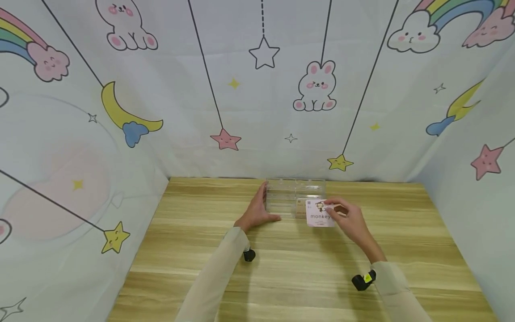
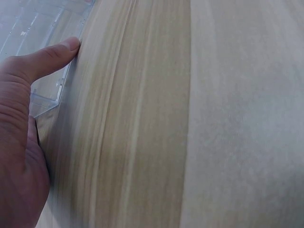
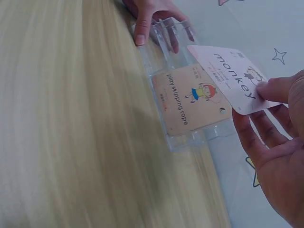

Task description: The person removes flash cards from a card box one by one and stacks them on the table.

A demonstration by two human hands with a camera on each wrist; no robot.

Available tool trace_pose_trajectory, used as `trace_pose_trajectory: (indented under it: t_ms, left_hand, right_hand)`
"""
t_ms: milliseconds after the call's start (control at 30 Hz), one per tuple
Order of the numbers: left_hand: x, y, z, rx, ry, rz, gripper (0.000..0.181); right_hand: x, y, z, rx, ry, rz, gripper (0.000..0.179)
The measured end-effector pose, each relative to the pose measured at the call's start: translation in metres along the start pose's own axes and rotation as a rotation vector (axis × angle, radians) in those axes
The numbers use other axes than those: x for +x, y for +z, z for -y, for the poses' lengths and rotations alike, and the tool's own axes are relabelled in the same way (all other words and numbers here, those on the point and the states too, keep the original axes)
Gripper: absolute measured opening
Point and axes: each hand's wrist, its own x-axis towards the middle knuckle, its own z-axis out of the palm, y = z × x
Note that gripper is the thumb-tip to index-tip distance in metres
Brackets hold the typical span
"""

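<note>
A clear plastic card holder point(image 1: 281, 197) with several compartments stands at the back of the table. My left hand point(image 1: 256, 210) grips its left end, the thumb along the front edge in the left wrist view. My right hand point(image 1: 353, 222) pinches a white flash card point(image 1: 319, 218) by its right edge, thumb on the printed face. The card reads "monkey" and shows a small monkey drawing. It is held tilted above the holder's front right compartment. In that compartment lies a tan card point(image 3: 178, 102) reading "play skipping rope", with a girl pictured; the head view shows it partly covered.
The wood-grain table point(image 1: 297, 273) spreads out in front of the holder. Behind and at both sides hangs a white cloth point(image 1: 265, 112) printed with stars, rabbits and clouds. A small black camera point(image 1: 363, 281) sits on my right wrist, another point(image 1: 249, 255) on my left.
</note>
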Motion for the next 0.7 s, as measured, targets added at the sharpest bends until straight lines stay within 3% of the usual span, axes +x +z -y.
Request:
trace_pose_trajectory:
  t_ms: [367,700]
  left_hand:
    - [0.001,0.001,-0.001,0.001,-0.01,0.001,0.138]
    - [0.0,0.0,-0.003,0.002,-0.016,0.006,0.138]
  right_hand:
    - [-0.023,0.007,-0.019,-0.004,0.175,0.137,0.031]
    - [-0.044,0.015,-0.041,-0.102,0.198,0.169,0.032]
